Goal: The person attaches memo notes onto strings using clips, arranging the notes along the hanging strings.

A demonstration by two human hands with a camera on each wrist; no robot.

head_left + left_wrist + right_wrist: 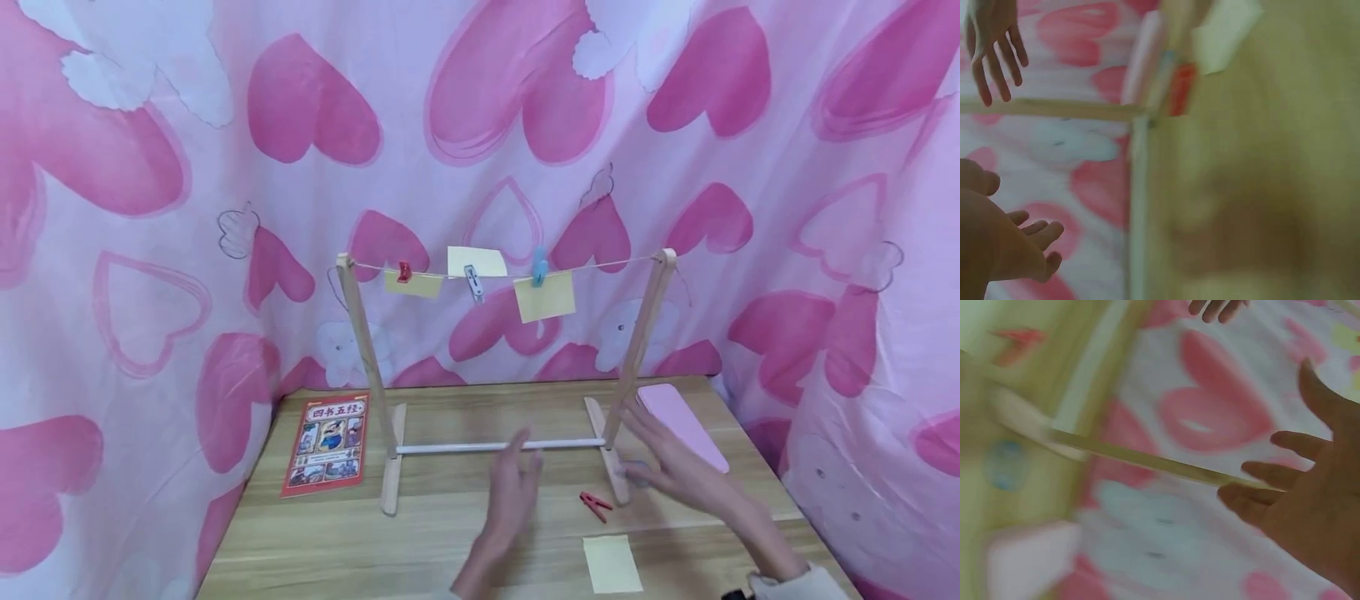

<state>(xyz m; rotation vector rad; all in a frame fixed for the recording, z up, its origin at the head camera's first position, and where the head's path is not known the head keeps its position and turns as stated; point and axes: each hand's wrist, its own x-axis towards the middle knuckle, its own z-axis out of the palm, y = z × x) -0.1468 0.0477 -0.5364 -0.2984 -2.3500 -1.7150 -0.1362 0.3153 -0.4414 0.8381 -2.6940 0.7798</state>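
Observation:
My left hand (513,487) is held up over the table in front of the stand's white crossbar (457,447), fingers loose and nothing in them. The right hand (678,467) reaches beside the stand's right wooden post (643,346), its fingers spread and holding nothing. A string (600,265) runs between the posts. On it, yellow paper notes (552,307) hang with a red clothespin (404,272), a pale grey-blue clothespin (474,283) and a light blue clothespin (539,268). Another red clothespin (595,505) lies on the table near a loose yellow note (612,564).
A red-bordered picture book (326,442) lies left of the stand. A pink flat case (682,425) lies at the right, and a round bluish item (1007,464) is near the stand's right foot (1032,422). Behind the table hangs a curtain (480,108) with pink hearts.

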